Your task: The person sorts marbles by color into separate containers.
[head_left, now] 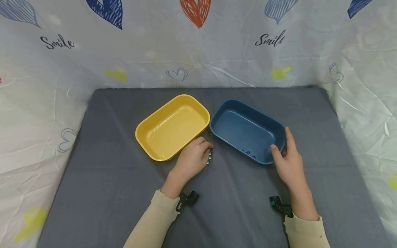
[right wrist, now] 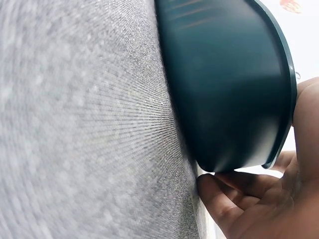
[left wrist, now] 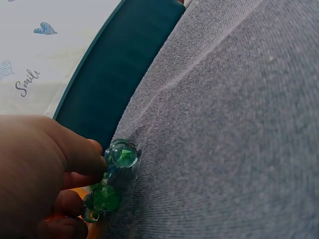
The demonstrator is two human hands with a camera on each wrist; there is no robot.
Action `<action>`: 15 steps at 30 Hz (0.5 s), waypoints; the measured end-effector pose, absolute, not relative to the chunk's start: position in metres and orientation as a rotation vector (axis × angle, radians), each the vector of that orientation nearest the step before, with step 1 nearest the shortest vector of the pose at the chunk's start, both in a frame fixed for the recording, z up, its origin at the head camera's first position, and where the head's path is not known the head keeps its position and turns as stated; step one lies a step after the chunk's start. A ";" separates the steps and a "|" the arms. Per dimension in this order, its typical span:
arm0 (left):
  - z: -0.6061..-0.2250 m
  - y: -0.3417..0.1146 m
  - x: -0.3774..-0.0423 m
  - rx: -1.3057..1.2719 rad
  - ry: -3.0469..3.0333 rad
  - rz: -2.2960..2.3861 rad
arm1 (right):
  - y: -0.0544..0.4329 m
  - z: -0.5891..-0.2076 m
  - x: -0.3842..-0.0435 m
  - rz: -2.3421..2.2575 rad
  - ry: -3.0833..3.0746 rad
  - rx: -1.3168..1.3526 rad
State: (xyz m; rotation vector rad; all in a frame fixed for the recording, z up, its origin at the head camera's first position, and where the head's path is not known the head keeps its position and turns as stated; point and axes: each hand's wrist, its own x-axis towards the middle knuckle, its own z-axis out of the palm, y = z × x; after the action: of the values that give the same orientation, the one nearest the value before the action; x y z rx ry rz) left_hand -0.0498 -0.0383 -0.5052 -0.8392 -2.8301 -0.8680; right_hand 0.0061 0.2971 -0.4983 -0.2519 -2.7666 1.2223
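Observation:
Several clear green glass marbles (head_left: 209, 157) (left wrist: 122, 154) show at the curled fingertips of my left hand (head_left: 193, 156), close over the cloth between the two trays. In the left wrist view, the left hand (left wrist: 37, 169) pinches them, with its fingers partly hiding some. My right hand (head_left: 289, 165) grips the right end of a dark blue tray (head_left: 242, 127), thumb over the rim and fingers along the outside wall. The right wrist view shows fingers (right wrist: 219, 204) under the corner of that tray (right wrist: 229, 89). A few small blue marbles (head_left: 248, 153) lie along its near inner edge.
A yellow tray (head_left: 170, 129) stands left of the blue one, its right corner close to it. Dark grey cloth (head_left: 118, 193) covers the table. White printed fabric (head_left: 149, 44) hangs behind and at both sides. Each wrist wears a black camera mount (head_left: 187, 199).

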 end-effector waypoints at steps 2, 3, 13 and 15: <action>-0.505 -0.038 -0.049 -0.838 -2.830 -0.854 | 0.297 -0.498 0.006 1.224 -2.764 -0.253; -0.506 -0.038 -0.049 -0.838 -2.832 -0.851 | 0.297 -0.498 0.007 1.225 -2.763 -0.253; -0.506 -0.039 -0.050 -0.857 -2.848 -0.801 | 0.296 -0.496 0.008 1.227 -2.771 -0.255; -0.506 -0.039 -0.050 -0.856 -2.850 -0.797 | 0.296 -0.496 0.008 1.227 -2.769 -0.253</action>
State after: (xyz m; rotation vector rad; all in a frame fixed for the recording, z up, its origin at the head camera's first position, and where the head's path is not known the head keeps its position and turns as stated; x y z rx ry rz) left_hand -0.0502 -0.0388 -0.5064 -0.8561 -2.8498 -0.7969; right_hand 0.0077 0.2957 -0.4962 -0.2526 -2.7690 1.2272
